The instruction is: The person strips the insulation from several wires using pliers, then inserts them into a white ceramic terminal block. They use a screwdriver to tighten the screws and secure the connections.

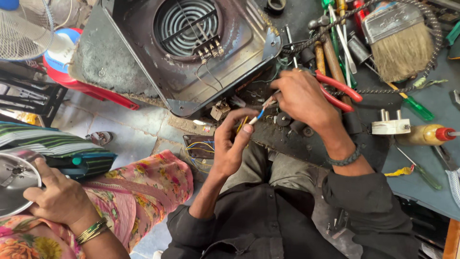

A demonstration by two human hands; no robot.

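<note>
My left hand (230, 141) pinches thin insulated wires (254, 118), yellow and blue, between thumb and fingers. My right hand (302, 98) grips red-handled pliers (338, 91) whose jaws meet the wire ends near the left fingertips. Just beyond both hands lies a metal electric stove housing (143, 57) with a spiral heating coil (187, 24) and loose leads hanging from its terminals.
The workbench at right holds a wide paintbrush (400, 41), a chain (433, 43), a white three-pin plug (390, 125), a glue bottle (424, 135), green screwdrivers (417, 108) and a hammer (328, 48). Another person's hand (60, 199) at lower left holds a steel vessel (14, 184). A fan grille (24, 26) is at upper left.
</note>
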